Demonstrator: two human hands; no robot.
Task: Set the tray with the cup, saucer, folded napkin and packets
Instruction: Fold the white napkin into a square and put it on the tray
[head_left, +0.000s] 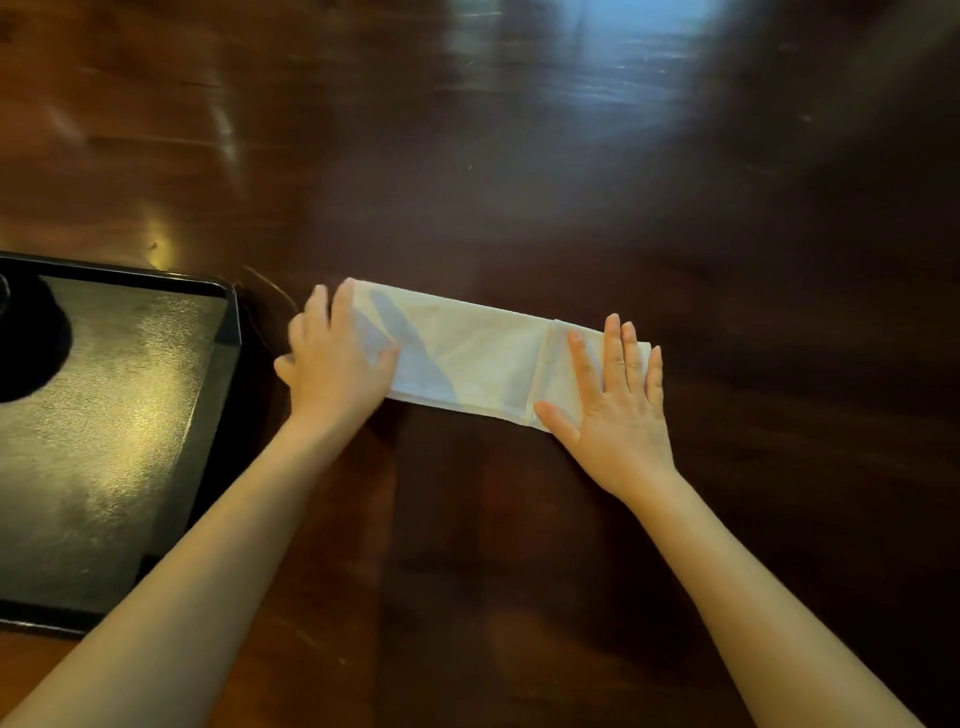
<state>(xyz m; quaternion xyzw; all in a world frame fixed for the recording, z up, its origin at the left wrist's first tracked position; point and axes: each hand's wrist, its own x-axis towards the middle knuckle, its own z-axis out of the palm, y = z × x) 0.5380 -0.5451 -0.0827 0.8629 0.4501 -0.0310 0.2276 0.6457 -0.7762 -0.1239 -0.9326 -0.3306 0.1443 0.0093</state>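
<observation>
At the lower left of the frame lies a black rectangular plastic tray, just beside the left hand. This hand grips the left end of a long folded white cloth napkin, fingers curled and thumb on top. The right hand presses flat on the right end, fingers spread. The napkin lies in the middle, on a dark brown polished wooden table.

table: dark glossy wood | tray: black, far left | napkin: white folded strip, near tray
</observation>
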